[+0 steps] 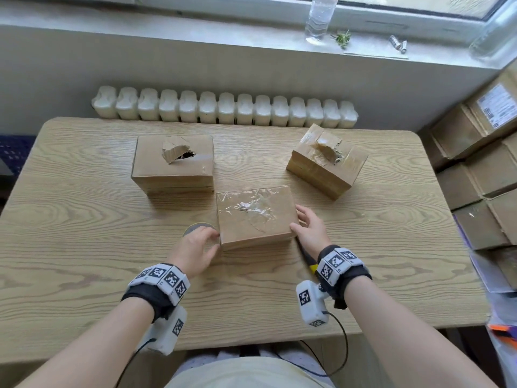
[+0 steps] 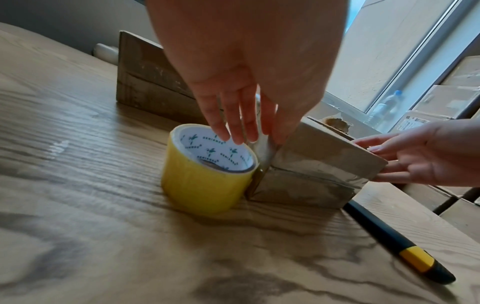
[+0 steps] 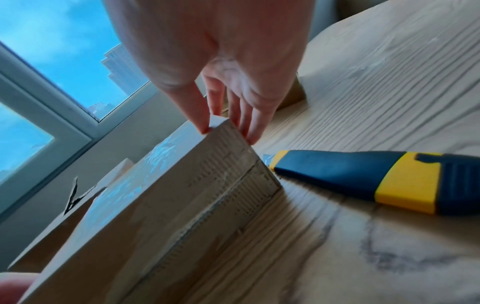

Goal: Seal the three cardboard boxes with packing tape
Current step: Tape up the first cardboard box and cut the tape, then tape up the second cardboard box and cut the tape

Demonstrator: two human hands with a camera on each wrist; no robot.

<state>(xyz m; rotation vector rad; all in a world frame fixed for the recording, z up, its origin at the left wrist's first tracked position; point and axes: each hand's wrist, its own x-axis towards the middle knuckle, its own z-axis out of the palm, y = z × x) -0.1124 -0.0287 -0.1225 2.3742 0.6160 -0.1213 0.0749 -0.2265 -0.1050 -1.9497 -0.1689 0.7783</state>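
Observation:
Three cardboard boxes stand on the wooden table (image 1: 84,219). The near box (image 1: 256,217) has wrinkled clear tape across its top. The far left box (image 1: 173,163) and far right box (image 1: 327,161) each have a torn hole on top. A yellow tape roll (image 2: 205,174) stands against the near box's left side, with a shiny strip running from it onto that side. My left hand (image 2: 246,135) reaches down with straight fingers, touching the roll's rim and the box's left edge. My right hand (image 3: 228,131) rests on the near box's right corner, thumb on top, straight fingers down the side.
A blue and yellow utility knife (image 2: 400,244) lies on the table by the near box's right front corner, under my right wrist. A white radiator (image 1: 223,110) runs behind the table. A plastic bottle (image 1: 319,18) stands on the sill. Stacked cartons (image 1: 481,175) fill the right side.

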